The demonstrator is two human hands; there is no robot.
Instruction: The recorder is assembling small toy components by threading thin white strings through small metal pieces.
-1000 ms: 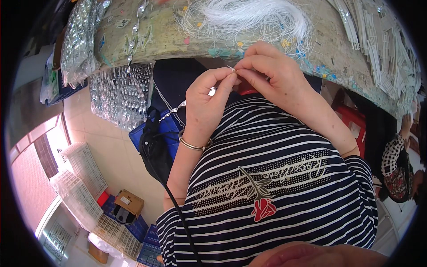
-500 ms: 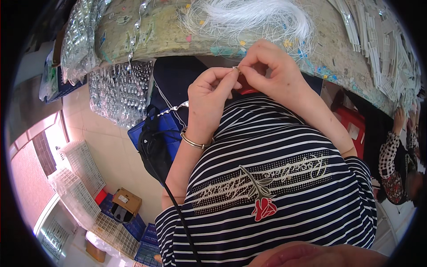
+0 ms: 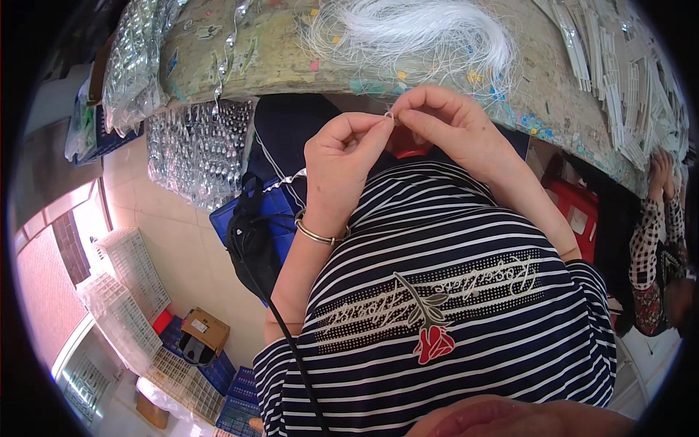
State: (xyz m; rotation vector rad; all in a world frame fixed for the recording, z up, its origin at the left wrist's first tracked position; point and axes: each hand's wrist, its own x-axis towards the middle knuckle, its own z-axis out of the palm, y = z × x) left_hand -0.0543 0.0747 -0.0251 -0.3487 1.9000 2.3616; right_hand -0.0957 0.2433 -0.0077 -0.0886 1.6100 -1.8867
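A small white loop (image 3: pixel 389 114), apparently of thread, stands between the fingertips of both hands; the left hand (image 3: pixel 342 153) pinches it between thumb and forefinger, and the right hand (image 3: pixel 455 130) has its thumb and forefinger closed just beside it, on what looks like the same thread, though the contact is too small to see clearly; the loop seems nearly weightless, limp and perhaps a little slick, so it probably handles best in a tight fingertip pinch close to the loop's base, with only light tension.

Behind the left hand, toward its wrist, a twisted silvery strip (image 3: pixel 293 178) emerges; whether it joins the loop is hidden; it looks light, thin and springy, likely slippery and easily creased, so its end or a narrow twist is the kinder hold than a squeeze along its curls.

Beyond the grip, on the worktable (image 3: pixel 284 54), a bundle of white threads (image 3: pixel 437 33) fans out, soft and apt to tangle, best drawn by a single end; farther left hang bags of silvery strips (image 3: pixel 196 156); well right of the grip lie stiff-looking white strips (image 3: pixel 619 95).
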